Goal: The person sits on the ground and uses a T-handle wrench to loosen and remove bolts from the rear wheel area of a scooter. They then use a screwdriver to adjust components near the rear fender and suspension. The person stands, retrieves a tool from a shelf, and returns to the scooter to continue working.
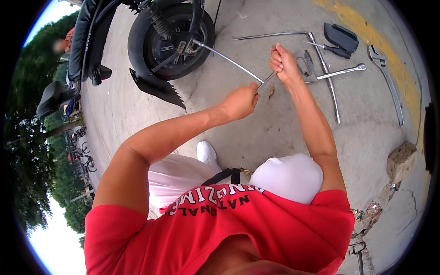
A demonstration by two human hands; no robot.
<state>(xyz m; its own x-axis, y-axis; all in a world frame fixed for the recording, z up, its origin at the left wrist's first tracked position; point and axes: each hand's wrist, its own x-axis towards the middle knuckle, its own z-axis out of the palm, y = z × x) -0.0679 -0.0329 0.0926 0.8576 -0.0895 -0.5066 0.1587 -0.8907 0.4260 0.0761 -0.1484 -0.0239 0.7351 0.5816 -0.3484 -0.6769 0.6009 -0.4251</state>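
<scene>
The T-handled wrench (228, 61) and cross wrench (328, 74) gleam silver; the adjustable wrench (391, 82) is a duller silver-grey. The tyre (136, 48) and mudguard (156, 89) are black, as is the screwdriver's handle (337, 51), while the tray (337, 34) is charcoal. Worn yellow paint (360, 23) stripes the grey concrete (261, 137). The shirt (293, 220) is red with black and white lettering (211, 194), the trousers (293, 176) and shoe (207, 153) white, the leaf (271, 92) brown.
</scene>
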